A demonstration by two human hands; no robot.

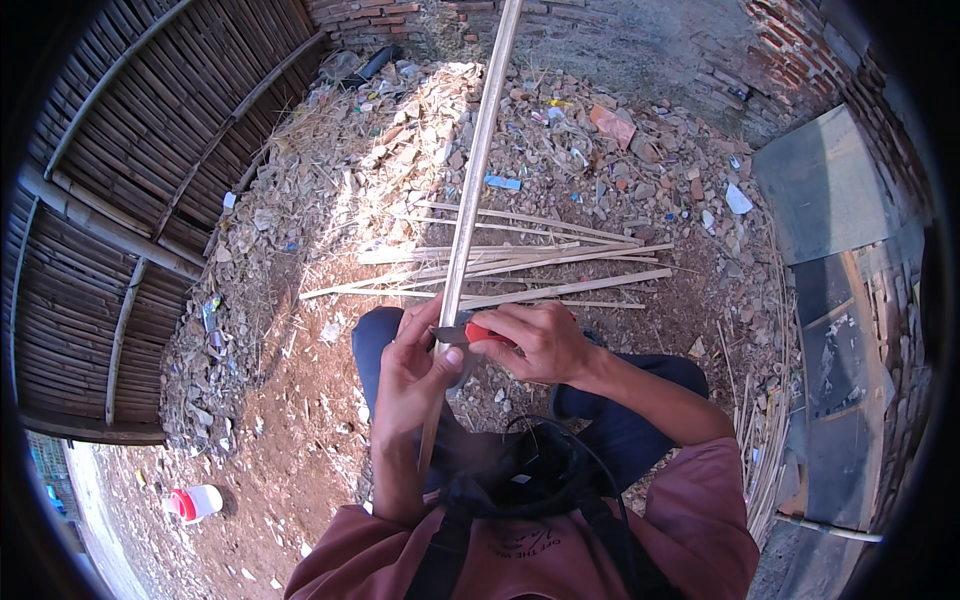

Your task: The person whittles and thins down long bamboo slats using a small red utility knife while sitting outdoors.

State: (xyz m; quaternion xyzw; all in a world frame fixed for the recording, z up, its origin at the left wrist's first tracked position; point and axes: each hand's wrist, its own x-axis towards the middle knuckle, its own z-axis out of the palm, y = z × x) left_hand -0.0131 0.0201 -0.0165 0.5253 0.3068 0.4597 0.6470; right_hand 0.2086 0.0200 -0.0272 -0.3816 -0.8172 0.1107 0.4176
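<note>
My left hand is closed round the lower part of a long, pale bamboo strip. The strip rises away from me past the top of the picture, and its lower end passes down beside my left forearm. In my right hand is a knife with a red handle and a short dark blade. Its blade lies across the strip, close to my left thumb and fingers. Several cut bamboo strips lie in a loose pile on the ground beyond my knees.
Broken brick and litter cover the ground up to a brick wall. A bamboo slat fence stands at the left, grey panels at the right. A white container with a red lid lies at lower left. More thin strips lie along the right side.
</note>
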